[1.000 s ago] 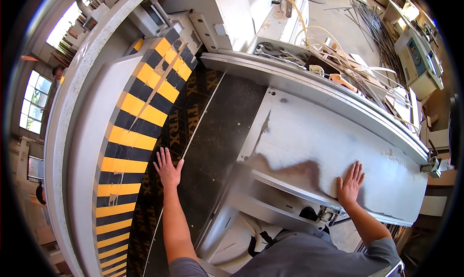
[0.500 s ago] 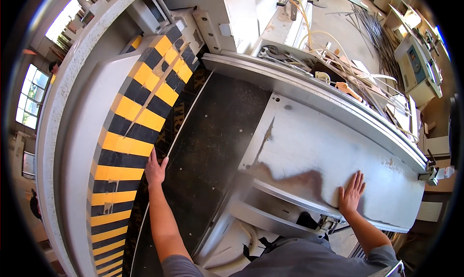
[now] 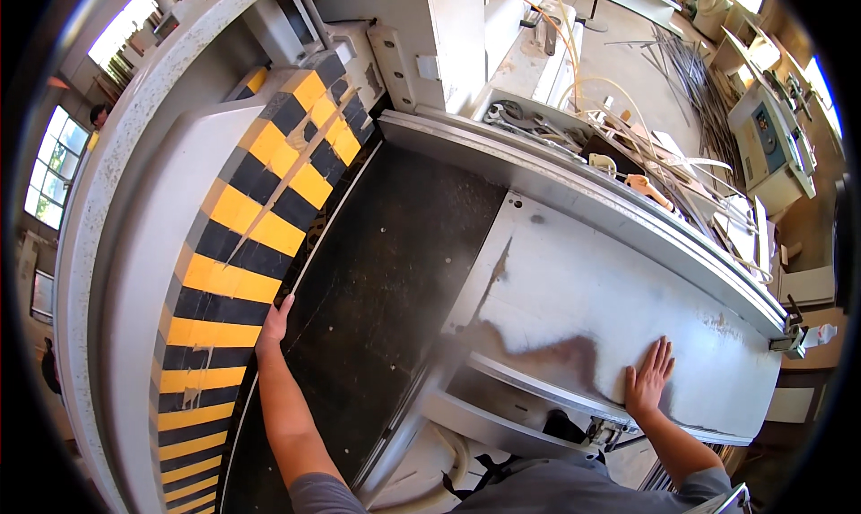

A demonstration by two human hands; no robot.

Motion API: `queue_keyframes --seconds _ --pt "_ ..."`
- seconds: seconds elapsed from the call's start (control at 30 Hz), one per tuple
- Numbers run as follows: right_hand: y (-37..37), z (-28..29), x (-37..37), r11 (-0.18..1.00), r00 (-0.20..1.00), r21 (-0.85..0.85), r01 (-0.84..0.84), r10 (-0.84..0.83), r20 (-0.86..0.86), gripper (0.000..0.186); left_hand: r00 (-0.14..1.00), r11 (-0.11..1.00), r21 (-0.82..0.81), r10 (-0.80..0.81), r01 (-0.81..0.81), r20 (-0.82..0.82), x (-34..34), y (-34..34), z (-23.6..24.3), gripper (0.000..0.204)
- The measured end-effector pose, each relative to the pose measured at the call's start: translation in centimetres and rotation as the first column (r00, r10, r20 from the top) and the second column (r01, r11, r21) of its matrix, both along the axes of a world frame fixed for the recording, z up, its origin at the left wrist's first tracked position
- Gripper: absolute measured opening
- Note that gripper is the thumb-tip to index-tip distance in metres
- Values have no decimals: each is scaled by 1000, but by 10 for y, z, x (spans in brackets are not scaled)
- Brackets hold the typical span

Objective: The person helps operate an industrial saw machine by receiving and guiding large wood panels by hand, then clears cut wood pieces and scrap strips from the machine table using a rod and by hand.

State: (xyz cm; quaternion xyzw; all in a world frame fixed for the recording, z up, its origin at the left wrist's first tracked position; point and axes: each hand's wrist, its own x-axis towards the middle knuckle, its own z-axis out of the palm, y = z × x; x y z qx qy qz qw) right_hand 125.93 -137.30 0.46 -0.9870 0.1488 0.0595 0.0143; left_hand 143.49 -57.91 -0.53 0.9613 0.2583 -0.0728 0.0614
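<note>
The left hand (image 3: 272, 328), its grip one I can't tell, is nearer the dark board (image 3: 314, 234), whose visible strip runs one o'clock to seven beside the striped guard (image 3: 233, 281), the right hand (image 3: 647, 386) flat and open at three o'clock on the bench (image 3: 583, 272).

stained, satiny metal plate (image 3: 610, 281), scuffed matt black panel (image 3: 381, 263), torn striped tape (image 3: 235, 279), grey cloth sleeve (image 3: 323, 494)

There are two hands (image 3: 272, 330) (image 3: 647, 388), one black board (image 3: 386, 236) (plus one silver tabletop (image 3: 574, 281)).
</note>
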Motion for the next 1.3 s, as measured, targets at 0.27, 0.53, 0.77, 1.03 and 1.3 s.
queue_keyframes --seconds 0.27,0.53,0.77,1.03,1.3 --pt "-3 -6 -1 1000 999 -25 19 -20 -45 91 1000 999 -47 1 0 30 5 0 12 95" --pt "2 3 2 1000 999 6 25 -25 -26 93 998 995 77 68 -69 8 0 -6 13 96" --pt "0 8 -3 997 991 -18 80 -81 -105 93 956 952 91 289 -293 59 -4 -59 10 83" --pt "-6 15 -15 998 998 38 48 -46 -31 92 949 974 228 -77 6 305 -46 -210 -15 70" --pt "-24 14 -26 985 997 170 23 -34 63 90 974 983 -54 -165 175 154 -202 -281 -8 75"
